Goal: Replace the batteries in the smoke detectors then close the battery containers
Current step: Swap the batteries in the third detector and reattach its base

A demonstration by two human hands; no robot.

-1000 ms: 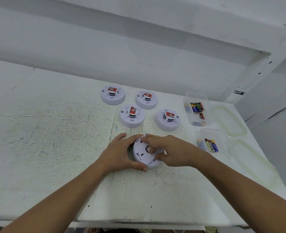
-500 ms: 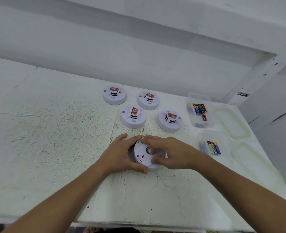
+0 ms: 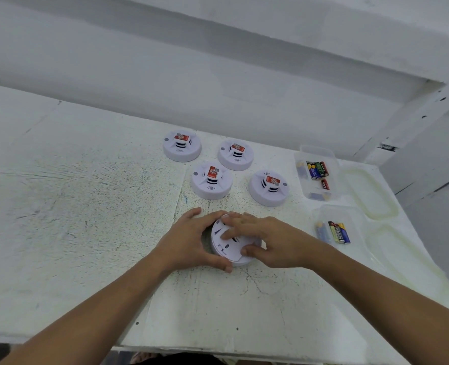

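Observation:
A white round smoke detector (image 3: pixel 224 246) lies back-side up on the table between both hands. My left hand (image 3: pixel 189 241) curls round its left edge, thumb at the near rim. My right hand (image 3: pixel 271 241) lies over its top and right side, fingers on the back plate, thumb at the near rim. Several more white detectors stand behind it, face up with red labels, such as one (image 3: pixel 210 180) just beyond and another (image 3: pixel 268 188) to the right.
Two clear plastic tubs hold batteries: the far tub (image 3: pixel 317 172) and the near tub (image 3: pixel 335 230). Their lids (image 3: pixel 368 191) lie to the right, by the table's right edge. A white wall rises behind the table (image 3: pixel 73 206).
My right fingers have shifted across the detector's back, and the detector has turned a little between my hands. My left hand keeps its hold.

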